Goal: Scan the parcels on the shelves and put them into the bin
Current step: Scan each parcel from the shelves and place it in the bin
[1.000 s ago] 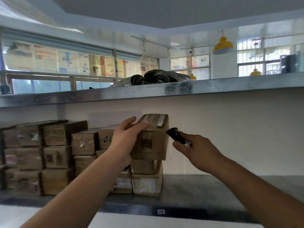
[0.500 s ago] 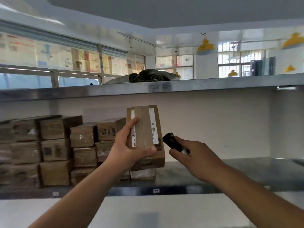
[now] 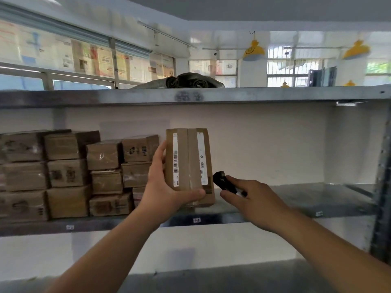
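My left hand [image 3: 167,187] grips a brown cardboard parcel [image 3: 189,166] from its left side and underneath, holding it upright in front of the shelf. Two white barcode labels run down its facing side. My right hand [image 3: 251,199] holds a small black scanner [image 3: 223,181], whose tip sits just right of the parcel's lower right corner. More brown parcels [image 3: 69,172] are stacked in rows on the left part of the metal shelf [image 3: 296,199].
An upper metal shelf [image 3: 254,94] carries rolled dark bags [image 3: 190,82]. A lower shelf edge [image 3: 211,275] runs below my arms. A grey upright post [image 3: 382,187] stands at the far right. The shelf's right part holds nothing. Windows and yellow lamps lie beyond.
My left hand lifted the parcel off the stack and turned it upright, labels facing me. The right hand with the scanner stayed close beside it. My view shifted right.
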A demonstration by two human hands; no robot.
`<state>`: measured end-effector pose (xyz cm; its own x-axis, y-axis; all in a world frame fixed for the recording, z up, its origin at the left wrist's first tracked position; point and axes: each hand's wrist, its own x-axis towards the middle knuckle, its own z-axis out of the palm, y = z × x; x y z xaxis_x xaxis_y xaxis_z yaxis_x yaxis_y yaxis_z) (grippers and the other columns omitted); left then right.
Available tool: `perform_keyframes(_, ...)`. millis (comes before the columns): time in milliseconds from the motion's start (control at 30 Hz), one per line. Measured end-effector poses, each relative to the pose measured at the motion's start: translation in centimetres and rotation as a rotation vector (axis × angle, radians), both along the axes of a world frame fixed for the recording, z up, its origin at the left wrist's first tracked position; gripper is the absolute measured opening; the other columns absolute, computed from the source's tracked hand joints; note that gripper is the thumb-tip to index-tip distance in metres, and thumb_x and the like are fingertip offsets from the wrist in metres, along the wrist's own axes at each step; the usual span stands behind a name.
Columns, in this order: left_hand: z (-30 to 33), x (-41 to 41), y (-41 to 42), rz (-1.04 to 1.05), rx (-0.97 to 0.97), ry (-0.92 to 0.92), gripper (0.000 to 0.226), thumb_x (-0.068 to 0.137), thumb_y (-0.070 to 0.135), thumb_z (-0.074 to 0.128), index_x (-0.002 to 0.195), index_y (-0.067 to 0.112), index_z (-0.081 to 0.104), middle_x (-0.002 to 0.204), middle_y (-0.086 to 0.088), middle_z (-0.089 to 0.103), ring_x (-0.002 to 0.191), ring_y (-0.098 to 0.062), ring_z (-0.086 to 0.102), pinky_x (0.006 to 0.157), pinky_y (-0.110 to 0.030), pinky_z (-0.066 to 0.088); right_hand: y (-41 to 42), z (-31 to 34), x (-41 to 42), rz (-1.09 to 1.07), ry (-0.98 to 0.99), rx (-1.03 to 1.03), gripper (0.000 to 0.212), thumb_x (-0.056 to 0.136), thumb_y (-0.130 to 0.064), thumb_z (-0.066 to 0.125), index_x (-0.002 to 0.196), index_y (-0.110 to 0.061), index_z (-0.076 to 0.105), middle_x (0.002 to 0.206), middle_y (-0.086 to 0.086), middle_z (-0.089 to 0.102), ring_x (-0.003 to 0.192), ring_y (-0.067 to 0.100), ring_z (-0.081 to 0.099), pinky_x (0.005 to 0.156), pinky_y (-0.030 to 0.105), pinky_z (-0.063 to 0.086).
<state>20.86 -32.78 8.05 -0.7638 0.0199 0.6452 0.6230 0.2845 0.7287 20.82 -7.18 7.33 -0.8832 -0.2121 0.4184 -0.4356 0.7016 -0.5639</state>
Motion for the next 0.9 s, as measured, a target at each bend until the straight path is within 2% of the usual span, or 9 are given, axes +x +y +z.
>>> perform_keyframes(100, -0.4, 0.0, 0.1, 0.047, -0.017, 0.028, 0.135, 0.038, 0.054, 0.1, 0.136, 0.083, 0.011, 0.132, 0.049, 0.037, 0.119, 0.028, 0.04, 0.089, -0.017, 0.044, 0.3, 0.1, 1.1, -0.012, -0.009, 0.005, 0.06, 0.094, -0.071, 0.051, 0.15, -0.053, 0.043, 0.118, -0.023, 0.058, 0.093, -0.006, 0.055, 0.074, 0.015, 0.043)
perform_keyframes(167, -0.8, -0.1, 0.0, 0.088, -0.054, 0.056, 0.139, 0.038, 0.056, 0.099, 0.143, 0.077, 0.011, 0.145, 0.03, 0.035, 0.128, 0.015, 0.04, 0.101, -0.028, 0.045, 0.6, 0.2, 1.9, -0.012, -0.006, 0.036, 0.061, 0.092, -0.074, 0.048, 0.15, -0.054, 0.042, 0.115, -0.024, 0.059, 0.091, -0.003, 0.058, 0.069, 0.016, 0.043)
perform_keyframes(233, -1.2, -0.3, -0.2, 0.128, -0.085, 0.076, 0.141, 0.04, 0.056, 0.097, 0.149, 0.07, 0.01, 0.151, 0.019, 0.029, 0.13, 0.005, 0.039, 0.107, -0.037, 0.043, 0.8, 0.5, 2.6, -0.013, -0.017, 0.083, 0.061, 0.092, -0.075, 0.047, 0.15, -0.055, 0.041, 0.111, -0.027, 0.059, 0.089, -0.001, 0.061, 0.067, 0.017, 0.044)
perform_keyframes(400, -2.5, -1.2, -0.5, 0.235, -0.123, 0.149, 0.143, 0.049, 0.047, 0.102, 0.152, 0.068, 0.006, 0.156, 0.023, 0.018, 0.137, -0.006, 0.028, 0.105, -0.038, 0.033, -0.1, 0.4, 4.9, 0.056, -0.076, 0.165, 0.051, 0.088, -0.081, 0.044, 0.138, -0.07, 0.042, 0.088, -0.039, 0.063, 0.081, -0.012, 0.06, 0.061, 0.016, 0.041)
perform_keyframes(500, -3.0, -1.5, -0.7, 0.302, -0.143, 0.182, 0.144, 0.05, 0.042, 0.103, 0.152, 0.069, 0.005, 0.158, 0.026, 0.011, 0.141, -0.008, 0.02, 0.107, -0.041, 0.029, -0.9, 0.1, 6.5, 0.095, -0.131, 0.23, 0.049, 0.084, -0.084, 0.043, 0.132, -0.071, 0.048, 0.083, -0.051, 0.055, 0.078, -0.017, 0.057, 0.058, 0.019, 0.04)
perform_keyframes(600, -3.4, -2.0, -1.2, 0.332, -0.156, 0.19, 0.143, 0.051, 0.04, 0.104, 0.15, 0.072, 0.005, 0.158, 0.028, 0.009, 0.145, -0.014, 0.017, 0.111, -0.045, 0.028, -1.1, 0.0, 7.4, 0.089, -0.169, 0.267, 0.044, 0.087, -0.08, 0.049, 0.13, -0.073, 0.049, 0.085, -0.038, 0.062, 0.075, 0.0, 0.064, 0.06, 0.023, 0.047)
perform_keyframes(667, -3.6, -2.2, -1.7, 0.352, -0.144, 0.167, 0.143, 0.052, 0.039, 0.104, 0.148, 0.074, 0.004, 0.157, 0.027, 0.01, 0.146, -0.018, 0.019, 0.112, -0.047, 0.028, -1.1, 0.1, 7.8, 0.076, -0.176, 0.282, 0.044, 0.089, -0.078, 0.052, 0.133, -0.073, 0.046, 0.082, -0.026, 0.064, 0.075, 0.0, 0.064, 0.059, 0.02, 0.044)
perform_keyframes(767, -4.1, -2.3, -2.3, 0.403, -0.162, 0.147, 0.14, 0.054, 0.04, 0.103, 0.147, 0.074, 0.003, 0.16, 0.021, 0.011, 0.149, -0.024, 0.02, 0.115, -0.051, 0.03, -1.3, 0.4, 8.3, 0.062, -0.163, 0.333, 0.049, 0.09, -0.077, 0.053, 0.137, -0.071, 0.042, 0.076, -0.031, 0.057, 0.076, -0.011, 0.06, 0.055, 0.017, 0.039)
perform_keyframes(900, -4.5, -2.0, -2.7, 0.454, -0.178, 0.12, 0.14, 0.055, 0.042, 0.103, 0.145, 0.073, 0.001, 0.161, 0.019, 0.01, 0.153, -0.028, 0.019, 0.12, -0.062, 0.033, -1.4, 0.5, 8.8, 0.085, -0.192, 0.387, 0.05, 0.088, -0.079, 0.052, 0.137, -0.072, 0.041, 0.084, -0.027, 0.064, 0.074, 0.005, 0.064, 0.065, 0.027, 0.052)
